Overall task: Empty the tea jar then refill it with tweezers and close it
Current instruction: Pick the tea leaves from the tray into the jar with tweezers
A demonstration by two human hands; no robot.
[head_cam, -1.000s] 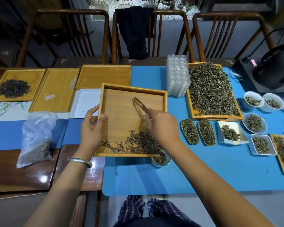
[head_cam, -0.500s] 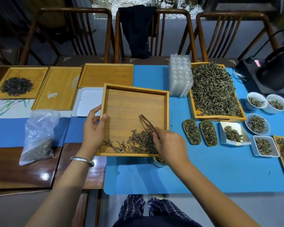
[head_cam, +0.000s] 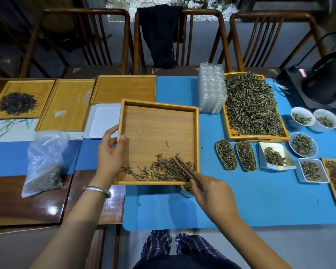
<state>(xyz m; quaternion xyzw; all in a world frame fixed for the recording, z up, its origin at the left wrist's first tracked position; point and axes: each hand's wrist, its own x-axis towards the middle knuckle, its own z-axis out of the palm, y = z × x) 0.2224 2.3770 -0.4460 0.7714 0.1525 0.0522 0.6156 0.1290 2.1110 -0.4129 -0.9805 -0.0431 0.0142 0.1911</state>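
A square wooden tray (head_cam: 197,133) is tilted toward me, with loose brown tea leaves (head_cam: 161,168) gathered along its near edge. My left hand (head_cam: 110,150) grips the tray's left rim. My right hand (head_cam: 211,193) holds dark wooden tweezers (head_cam: 184,168) whose tips rest among the leaves near the tray's near right corner. The small glass tea jar (head_cam: 183,190) stands on the blue mat just under that corner, mostly hidden by the tray and my right hand.
A big tray heaped with green tea (head_cam: 250,105) and a stack of clear plastic cups (head_cam: 211,90) lie to the right, beside several small dishes of tea (head_cam: 302,143). Left are flat wooden trays (head_cam: 66,105), a white tray (head_cam: 103,119) and a plastic bag (head_cam: 45,162). A black kettle (head_cam: 328,82) sits far right.
My right hand with the tweezers has drawn back toward me and to the right, from mid-tray to the near right corner. The left hand keeps its hold on the rim.
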